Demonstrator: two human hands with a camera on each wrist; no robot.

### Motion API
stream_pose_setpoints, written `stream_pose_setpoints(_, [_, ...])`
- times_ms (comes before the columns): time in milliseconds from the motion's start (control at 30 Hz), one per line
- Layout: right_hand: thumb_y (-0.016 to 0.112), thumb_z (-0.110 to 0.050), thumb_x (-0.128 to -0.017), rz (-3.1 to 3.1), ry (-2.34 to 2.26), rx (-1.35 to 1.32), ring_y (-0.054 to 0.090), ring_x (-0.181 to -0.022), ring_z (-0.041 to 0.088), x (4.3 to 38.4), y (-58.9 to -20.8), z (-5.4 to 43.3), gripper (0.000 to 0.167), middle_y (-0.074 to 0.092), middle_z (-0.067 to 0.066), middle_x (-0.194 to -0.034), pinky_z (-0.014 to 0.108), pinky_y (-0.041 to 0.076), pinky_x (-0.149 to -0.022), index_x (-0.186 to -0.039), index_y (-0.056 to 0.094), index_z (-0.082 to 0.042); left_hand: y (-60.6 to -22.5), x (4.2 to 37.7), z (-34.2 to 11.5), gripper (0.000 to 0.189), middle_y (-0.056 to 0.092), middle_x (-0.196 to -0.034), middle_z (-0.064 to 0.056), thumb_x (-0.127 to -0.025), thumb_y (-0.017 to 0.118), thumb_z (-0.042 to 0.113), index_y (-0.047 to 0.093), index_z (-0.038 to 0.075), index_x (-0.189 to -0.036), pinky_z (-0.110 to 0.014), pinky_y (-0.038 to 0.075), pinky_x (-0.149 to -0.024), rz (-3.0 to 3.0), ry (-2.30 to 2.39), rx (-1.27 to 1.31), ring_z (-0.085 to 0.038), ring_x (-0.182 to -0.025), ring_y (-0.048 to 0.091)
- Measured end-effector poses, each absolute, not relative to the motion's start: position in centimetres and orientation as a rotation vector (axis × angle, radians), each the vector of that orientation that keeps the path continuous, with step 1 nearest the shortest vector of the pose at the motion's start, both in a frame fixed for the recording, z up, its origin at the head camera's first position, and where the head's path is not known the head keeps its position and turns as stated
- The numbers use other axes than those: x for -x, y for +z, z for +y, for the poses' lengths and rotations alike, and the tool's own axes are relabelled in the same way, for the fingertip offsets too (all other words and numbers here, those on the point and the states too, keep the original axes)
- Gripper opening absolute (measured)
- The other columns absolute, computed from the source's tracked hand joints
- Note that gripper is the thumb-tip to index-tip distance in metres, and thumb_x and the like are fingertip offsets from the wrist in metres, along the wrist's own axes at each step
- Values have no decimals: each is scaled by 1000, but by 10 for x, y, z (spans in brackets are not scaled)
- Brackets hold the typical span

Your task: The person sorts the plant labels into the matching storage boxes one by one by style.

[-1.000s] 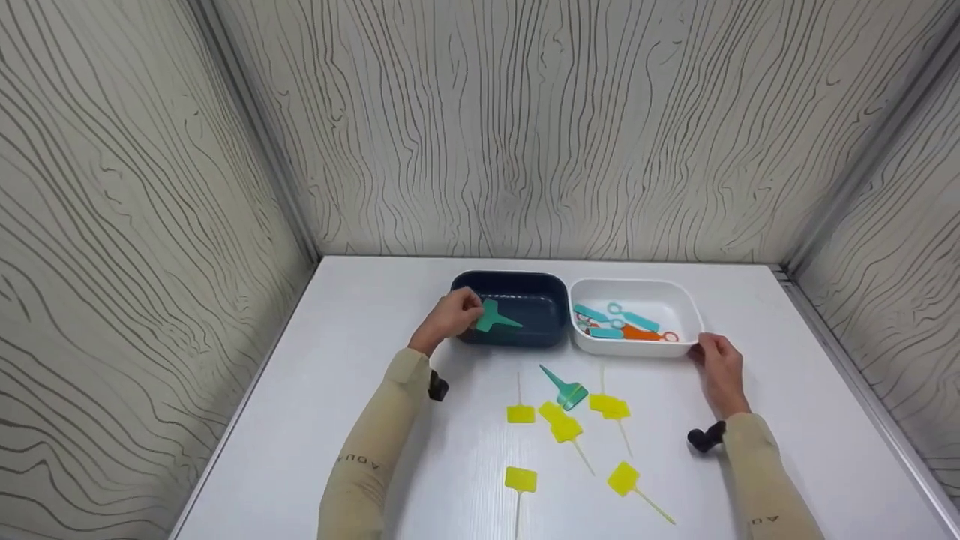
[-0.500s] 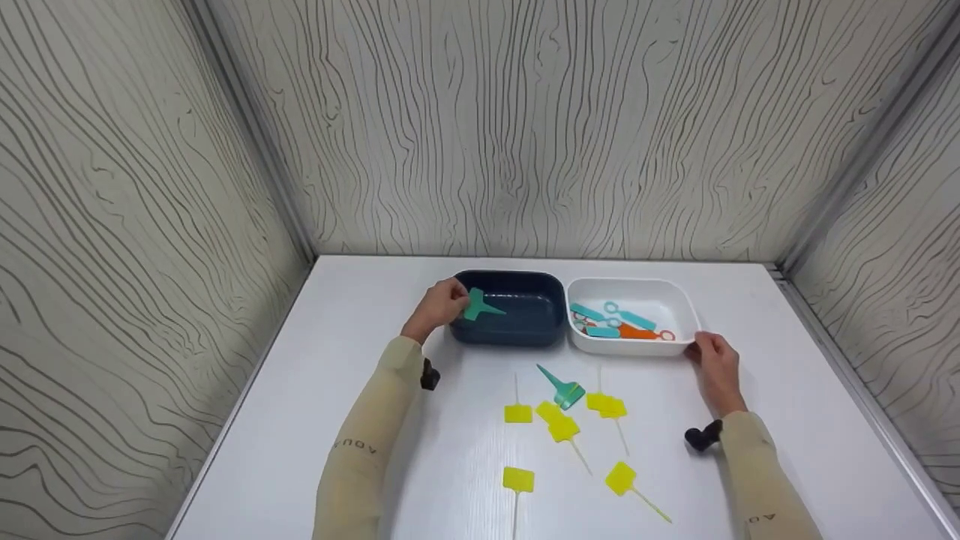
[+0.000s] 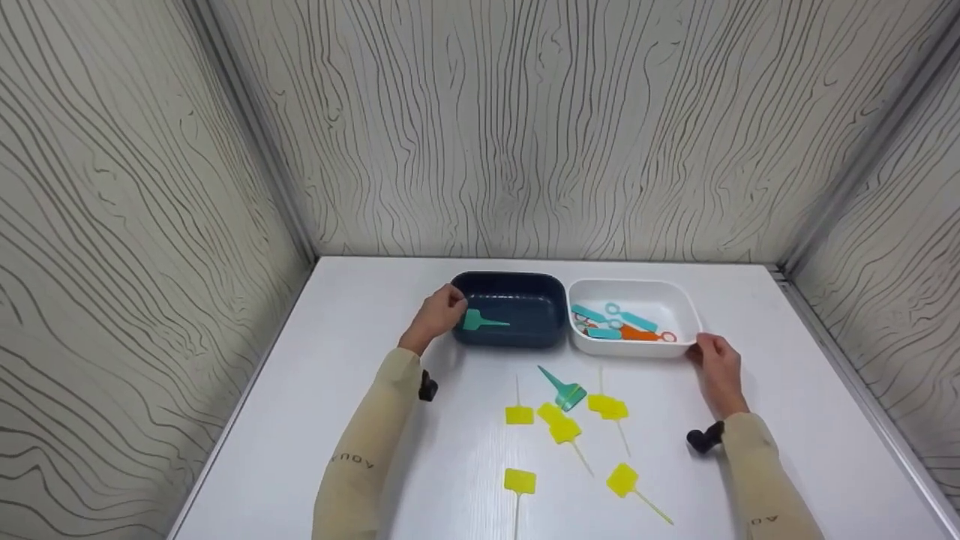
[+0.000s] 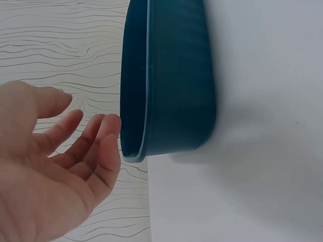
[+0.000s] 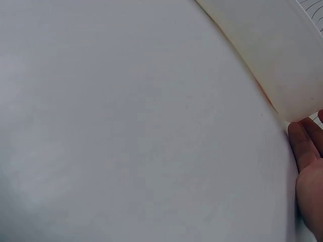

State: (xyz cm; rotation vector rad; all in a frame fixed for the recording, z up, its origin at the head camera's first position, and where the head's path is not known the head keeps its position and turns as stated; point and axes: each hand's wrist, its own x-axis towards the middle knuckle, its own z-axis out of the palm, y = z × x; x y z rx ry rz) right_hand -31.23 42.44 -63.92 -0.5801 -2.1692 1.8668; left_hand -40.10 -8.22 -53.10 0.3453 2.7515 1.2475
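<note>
In the head view, my left hand [image 3: 439, 315] is at the left rim of a dark blue bin [image 3: 551, 337]. Its fingers are loosely bent with nothing between them, and the left wrist view shows the fingertips right by the rim. A green T-shaped plant label [image 3: 472, 320] lies inside that bin. My right hand [image 3: 721, 371] holds the near right corner of a white bin [image 3: 637, 347], thumb by the rim and fingers low at the corner. Turquoise tags [image 3: 639, 322] and an orange tag [image 3: 639, 334], some ending in rings, lie in the white bin.
In front of the bins lie a few stacked green T-shaped labels [image 3: 568, 394]. Around them are several yellow stake labels, among them a square one [image 3: 520, 481] near the front and a tilted one [image 3: 622, 480]. Patterned panels [image 3: 525, 150] stand behind and beside the white table [image 3: 337, 300].
My left hand has moved slightly left and let go of the green plant label, which now lies in the dark blue bin. My right hand stays at the white bin's corner.
</note>
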Motion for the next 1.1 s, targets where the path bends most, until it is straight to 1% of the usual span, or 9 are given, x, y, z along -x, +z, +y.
stream_pose_setpoints(167, [46, -50, -100, -2210, 1807, 591, 58, -102, 1, 311, -638, 426, 58, 58, 4, -120, 8, 48, -86, -133, 50, -2, -535, 390, -79, 20, 62, -102, -7, -101, 49, 24, 58, 9, -111, -34, 49, -78, 2776, 1232, -398, -18, -88, 55])
stream_pose_setpoints(267, [48, -49, -100, -2186, 1815, 588, 59, -100, 1, 310, -638, 427, 58, 60, -3, -112, 8, 48, -86, -131, 51, -1, -537, 384, -75, 19, 63, -99, -5, -101, 49, 24, 59, 9, -109, -31, 49, -75, 2792, 1215, -432, -15, -85, 55])
stream_pose_setpoints(367, [49, -45, -100, -2147, 1832, 564, 61, -96, -2, 310, -639, 426, 57, 61, -4, -107, 9, 49, -86, -130, 51, 3, -537, 377, -71, 20, 64, -96, -5, -101, 50, 24, 60, 9, -108, -31, 48, -72, 2785, 1220, -483, -15, -81, 55])
stream_pose_setpoints(433, [50, -44, -100, -2132, 1830, 553, 62, -94, -3, 311, -639, 425, 56, 62, -2, -107, 10, 50, -86, -129, 51, 5, -537, 374, -69, 20, 64, -94, -6, -101, 50, 23, 61, 8, -109, -31, 47, -70, 2782, 1225, -517, -15, -78, 54])
stream_pose_setpoints(567, [48, -43, -101, -2142, 1821, 547, 61, -94, -4, 311, -640, 424, 57, 61, 6, -115, 10, 49, -87, -131, 51, 5, -542, 368, -66, 20, 65, -92, -6, -101, 51, 22, 62, 7, -108, -29, 46, -68, 2784, 1218, -564, -14, -75, 54])
stream_pose_setpoints(633, [48, -44, -101, -2151, 1817, 554, 60, -95, -4, 311, -640, 424, 57, 60, 7, -117, 9, 49, -87, -131, 51, 5, -546, 366, -64, 20, 66, -92, -6, -101, 52, 23, 61, 7, -108, -29, 46, -68, 2781, 1201, -580, -13, -74, 54])
stream_pose_setpoints(800, [48, -44, -101, -2151, 1820, 571, 60, -96, -2, 311, -639, 423, 56, 61, 2, -113, 10, 49, -87, -131, 51, 3, -556, 359, -58, 19, 67, -95, -6, -100, 54, 26, 61, 10, -108, -31, 49, -71, 2735, 1156, -590, -13, -77, 56])
stream_pose_setpoints(967, [49, -43, -101, -2108, 1877, 558, 59, -98, -1, 312, -638, 423, 56, 58, 3, -115, 11, 50, -89, -131, 50, 4, -565, 349, -51, 19, 65, -98, -5, -99, 56, 27, 61, 11, -107, -32, 49, -75, 2712, 1147, -589, -13, -81, 54])
stream_pose_setpoints(1100, [51, -43, -100, -2085, 1902, 555, 59, -98, 1, 311, -639, 423, 55, 58, 2, -114, 12, 50, -89, -130, 51, 4, -573, 342, -43, 18, 66, -97, -3, -98, 59, 27, 62, 12, -107, -31, 49, -76, 2713, 1123, -573, -12, -81, 54])
